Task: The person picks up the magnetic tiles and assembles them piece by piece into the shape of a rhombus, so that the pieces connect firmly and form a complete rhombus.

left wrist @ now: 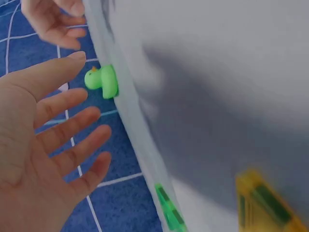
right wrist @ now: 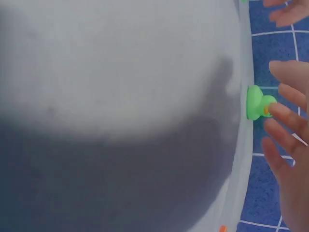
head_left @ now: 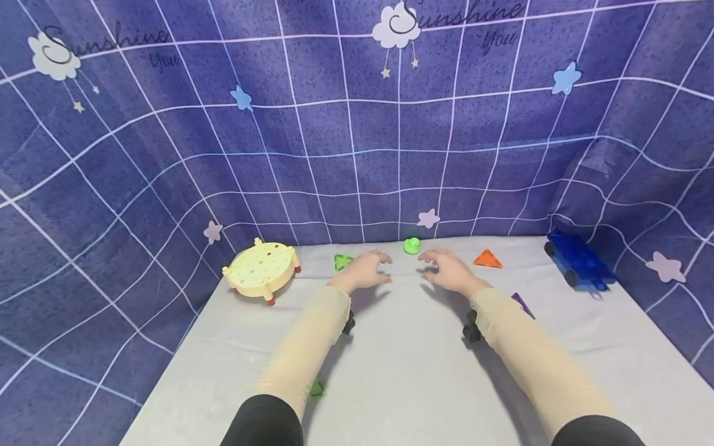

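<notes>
Both hands hover over the white table with nothing in them, facing each other with fingers apart and slightly bent. The left hand (head_left: 365, 271) is left of a small green rubber duck (head_left: 411, 246), the right hand (head_left: 449, 271) to its right; neither touches it. In the left wrist view the duck (left wrist: 104, 81) stands near the table's far edge, beyond the fingertips. The right wrist view shows the duck (right wrist: 258, 102) partly behind the fingers. Just behind the left hand lies a green triangular tile (head_left: 343, 262). An orange triangular tile (head_left: 488, 259) lies right of the right hand.
A pale yellow round toy with short legs (head_left: 262, 270) stands far left. A blue toy car (head_left: 580, 260) is far right. A purple tile (head_left: 523, 305) lies by the right forearm, another green tile (head_left: 317, 388) by the left. A blue patterned curtain (head_left: 368, 136) hangs behind.
</notes>
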`<state>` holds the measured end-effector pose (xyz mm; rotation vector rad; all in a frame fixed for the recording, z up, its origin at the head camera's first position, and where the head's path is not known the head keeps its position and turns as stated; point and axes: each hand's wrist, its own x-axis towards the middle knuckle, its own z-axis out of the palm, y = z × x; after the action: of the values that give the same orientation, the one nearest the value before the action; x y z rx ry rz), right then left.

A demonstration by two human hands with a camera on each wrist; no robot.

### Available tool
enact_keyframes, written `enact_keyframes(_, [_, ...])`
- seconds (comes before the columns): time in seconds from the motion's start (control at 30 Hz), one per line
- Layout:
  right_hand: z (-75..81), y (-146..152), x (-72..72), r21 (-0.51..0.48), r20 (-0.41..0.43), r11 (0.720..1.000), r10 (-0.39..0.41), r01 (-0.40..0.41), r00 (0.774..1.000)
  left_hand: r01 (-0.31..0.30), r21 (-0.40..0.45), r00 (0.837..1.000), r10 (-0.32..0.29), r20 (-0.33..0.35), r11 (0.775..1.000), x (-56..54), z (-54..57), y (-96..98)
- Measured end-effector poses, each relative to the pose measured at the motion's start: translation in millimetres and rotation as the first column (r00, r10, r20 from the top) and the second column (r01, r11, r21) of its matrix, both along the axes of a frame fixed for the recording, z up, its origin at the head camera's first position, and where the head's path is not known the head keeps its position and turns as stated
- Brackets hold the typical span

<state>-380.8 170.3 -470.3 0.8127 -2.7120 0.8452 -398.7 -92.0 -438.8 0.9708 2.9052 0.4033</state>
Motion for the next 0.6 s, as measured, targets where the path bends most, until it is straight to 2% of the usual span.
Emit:
enact_keyframes(0.1, [-2.0, 1.5, 2.4, -0.036, 0.069, 0.997, 0.067, -0.065, 0.995, -0.005, 0.059, 0.998, 0.001, 0.063, 0.998, 3.3, 3.9, -12.6])
enact_keyframes(0.27, [-6.9, 1.6, 9.4, -0.042, 0.146, 0.992, 0.124, -0.119, 0.982, -0.022, 0.102, 0.994, 0.010, 0.112, 0.995, 9.5, 2.7, -33.7])
enact_keyframes(0.6, [-5.5, -15.7, 27.8, -0.026, 0.212, 0.975, 0.221, -0.221, 0.952, -0.040, 0.128, 0.992, 0.024, 0.122, 0.991, 23.6, -8.5, -86.8])
